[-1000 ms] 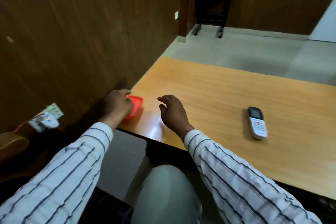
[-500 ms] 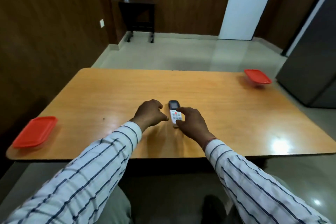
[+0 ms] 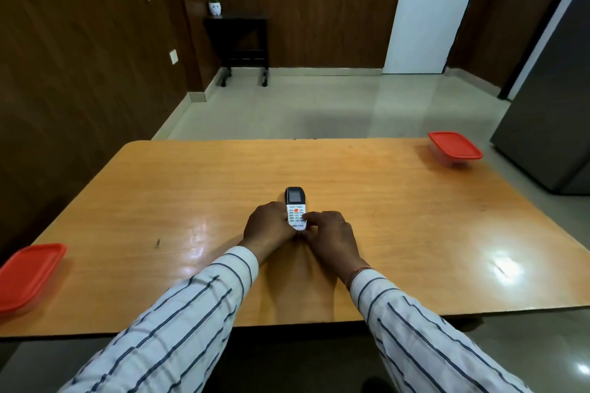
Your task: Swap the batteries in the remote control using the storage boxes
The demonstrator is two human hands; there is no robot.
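A white remote control (image 3: 295, 207) with a dark screen and an orange button lies face up in the middle of the wooden table (image 3: 191, 188). My left hand (image 3: 267, 226) grips its left side and my right hand (image 3: 329, 234) holds its lower right edge, with fingers over the keypad. One storage box with a red lid (image 3: 30, 276) sits at the near left corner of the table. A second red-lidded box (image 3: 455, 146) stands at the far right corner. Both lids are on. No batteries are visible.
A dark wood-panelled wall runs along the left of the table. A grey cabinet (image 3: 555, 112) stands close to the table's right side. A small black side table (image 3: 238, 41) and a white door (image 3: 427, 9) are at the back of the room.
My view swung from the left box to the table centre. My left hand left the red box and both hands closed on the remote.
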